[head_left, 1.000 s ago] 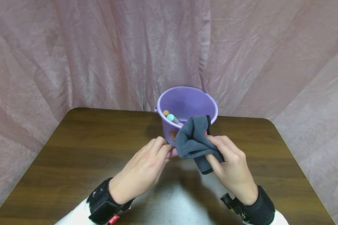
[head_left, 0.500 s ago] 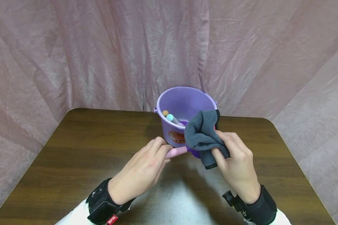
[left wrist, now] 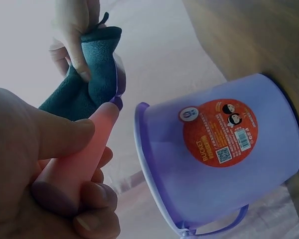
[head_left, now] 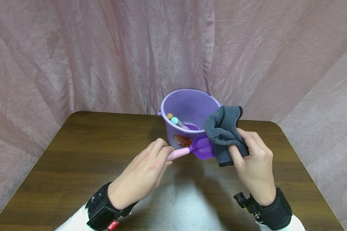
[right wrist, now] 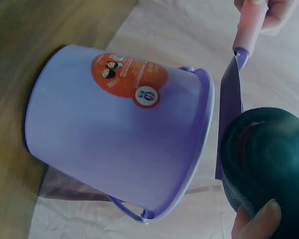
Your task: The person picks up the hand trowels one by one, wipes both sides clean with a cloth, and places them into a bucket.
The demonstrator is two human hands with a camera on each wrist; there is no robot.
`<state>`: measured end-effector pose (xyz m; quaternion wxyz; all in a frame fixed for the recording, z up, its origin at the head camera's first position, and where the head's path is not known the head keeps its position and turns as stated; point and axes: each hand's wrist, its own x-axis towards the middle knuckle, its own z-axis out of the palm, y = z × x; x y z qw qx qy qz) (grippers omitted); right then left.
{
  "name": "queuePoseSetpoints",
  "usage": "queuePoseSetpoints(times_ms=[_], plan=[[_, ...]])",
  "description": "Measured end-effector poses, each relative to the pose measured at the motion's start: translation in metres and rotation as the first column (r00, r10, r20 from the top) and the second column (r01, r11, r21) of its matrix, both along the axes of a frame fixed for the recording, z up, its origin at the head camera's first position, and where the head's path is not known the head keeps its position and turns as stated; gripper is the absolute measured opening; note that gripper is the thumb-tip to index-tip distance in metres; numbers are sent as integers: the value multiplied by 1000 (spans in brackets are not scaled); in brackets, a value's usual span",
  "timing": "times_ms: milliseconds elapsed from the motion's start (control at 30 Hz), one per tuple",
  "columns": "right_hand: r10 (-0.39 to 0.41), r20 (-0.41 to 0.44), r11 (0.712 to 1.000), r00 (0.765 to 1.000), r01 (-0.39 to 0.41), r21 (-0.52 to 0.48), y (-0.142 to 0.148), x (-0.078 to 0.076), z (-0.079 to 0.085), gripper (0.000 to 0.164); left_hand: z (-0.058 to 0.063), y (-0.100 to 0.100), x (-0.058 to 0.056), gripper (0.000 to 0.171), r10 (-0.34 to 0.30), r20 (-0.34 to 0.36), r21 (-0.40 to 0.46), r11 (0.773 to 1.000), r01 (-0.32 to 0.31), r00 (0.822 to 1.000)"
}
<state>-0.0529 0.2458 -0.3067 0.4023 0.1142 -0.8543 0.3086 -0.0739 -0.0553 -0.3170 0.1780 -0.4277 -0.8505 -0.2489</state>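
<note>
In the head view my left hand (head_left: 143, 171) grips the pink handle of a purple toy shovel (head_left: 203, 147). Its blade points right, in front of the lilac bucket (head_left: 188, 102). My right hand (head_left: 255, 165) holds a bunched blue-grey cloth (head_left: 224, 128) with black edging, which lies over the far end of the blade. The left wrist view has the thumb and fingers wrapped round the pink handle (left wrist: 82, 164). In the right wrist view the folded cloth (right wrist: 269, 154) touches the blade (right wrist: 230, 104), hiding part of it.
Inside the bucket are a turquoise-ended handle (head_left: 174, 120), a tan round end (head_left: 169, 115) and purple pieces (head_left: 191, 127). The bucket stands at the back of the brown wooden table (head_left: 104, 141). A pink curtain (head_left: 118, 57) hangs behind it.
My right hand has drawn the cloth rightward and slightly up along the shovel, uncovering its handle and much of the blade. My left hand has barely moved.
</note>
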Motion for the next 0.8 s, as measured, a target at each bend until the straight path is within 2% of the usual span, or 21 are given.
queuePoseSetpoints(times_ms=[233,433,533,667,800], plan=[[-23,-2,1000,1000,23,11,3,0,4,32,1,-2,0,21,-1,-3,2,1000,1,1000],[19,-15,993,1000,-17,117,3,5,4,42,2,-3,0,23,-5,-13,5,1000,6,1000],[59,-24,981,998,-53,186,1,7,4,46,1,-3,0,24,-8,-9,2,1000,8,1000],[132,-28,949,991,-118,293,-2,9,4,49,1,-2,0,23,-7,-8,-5,1000,7,1000],[189,9,916,982,-180,358,-6,10,4,48,0,0,1,20,1,-11,-19,1000,-1,1000]])
